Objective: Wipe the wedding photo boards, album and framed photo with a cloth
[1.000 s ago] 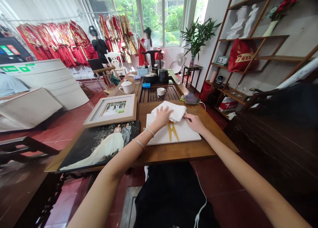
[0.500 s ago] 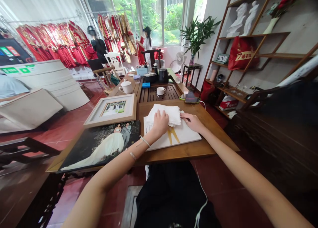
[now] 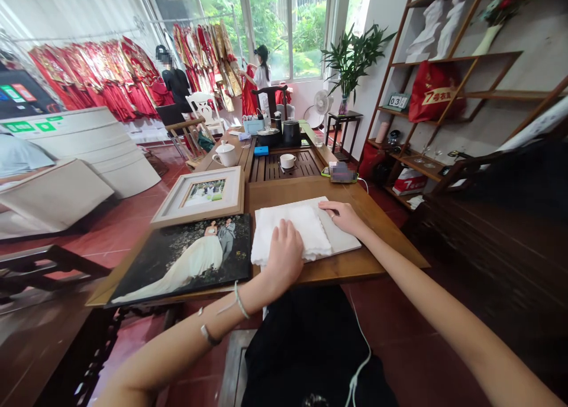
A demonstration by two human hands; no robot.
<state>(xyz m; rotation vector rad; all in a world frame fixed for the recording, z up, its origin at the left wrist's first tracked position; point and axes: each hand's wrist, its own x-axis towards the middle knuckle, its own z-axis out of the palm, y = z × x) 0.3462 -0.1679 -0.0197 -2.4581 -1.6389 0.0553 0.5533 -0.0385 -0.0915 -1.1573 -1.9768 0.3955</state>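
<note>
A folded white cloth [image 3: 288,226] with a wavy edge lies flat on a white board [image 3: 344,239] at the near side of the wooden table. My left hand [image 3: 285,250] grips the cloth from above, fingers bent over its near part. On the right part of the board rests my right hand [image 3: 344,216], its fingers stretched out flat near the far edge. The cloth covers much of the board's face. Left of the board is a dark photo panel [image 3: 190,256] of a couple, and behind that lies a framed photo [image 3: 204,194].
A tea tray [image 3: 306,165] bears a white cup [image 3: 287,161]. A lidded white mug [image 3: 225,155] stands left of it. A phone [image 3: 341,172] with a cable lies at the table's right edge. Two people are by the red garments [image 3: 97,76] at the back.
My left hand has pulled the cloth toward me and slightly left over the board. The yellow marks on the board are now covered. My right hand has barely moved.
</note>
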